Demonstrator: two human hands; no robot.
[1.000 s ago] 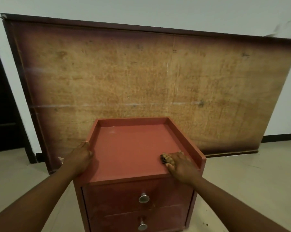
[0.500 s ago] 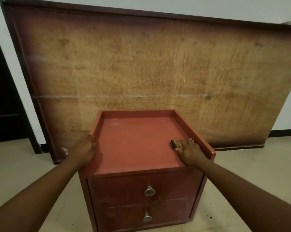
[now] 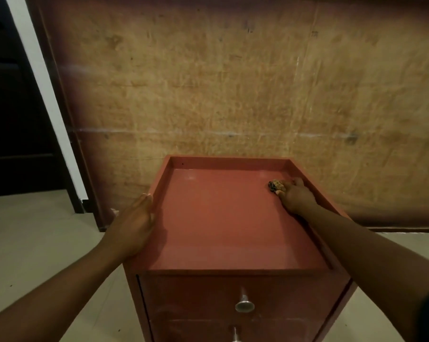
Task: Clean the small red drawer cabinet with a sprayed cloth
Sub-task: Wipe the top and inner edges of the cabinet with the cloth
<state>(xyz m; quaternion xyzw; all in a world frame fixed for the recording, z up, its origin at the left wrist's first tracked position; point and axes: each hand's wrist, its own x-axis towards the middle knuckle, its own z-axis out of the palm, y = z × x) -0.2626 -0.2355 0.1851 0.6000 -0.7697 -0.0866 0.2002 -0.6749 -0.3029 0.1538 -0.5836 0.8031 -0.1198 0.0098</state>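
Up close, the red cabinet (image 3: pixel 233 218) stands on the floor (image 3: pixel 36 230) before a worn wooden board (image 3: pixel 233 82), with bare floor on both sides. Its top is a shallow tray with a raised lip (open toward the front). The right hand (image 3: pixel 296 197), fingers curled, presses a wadded cloth (image 3: pixel 276 186) near the right lip. The left hand (image 3: pixel 134 225) lies flat and open against the left side. Two metal knobs (image 3: pixel 244 304) show below.

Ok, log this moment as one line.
phase: wiping top | right hand: presses cloth, far right corner | left hand: flat on cabinet left side | drawers: shut
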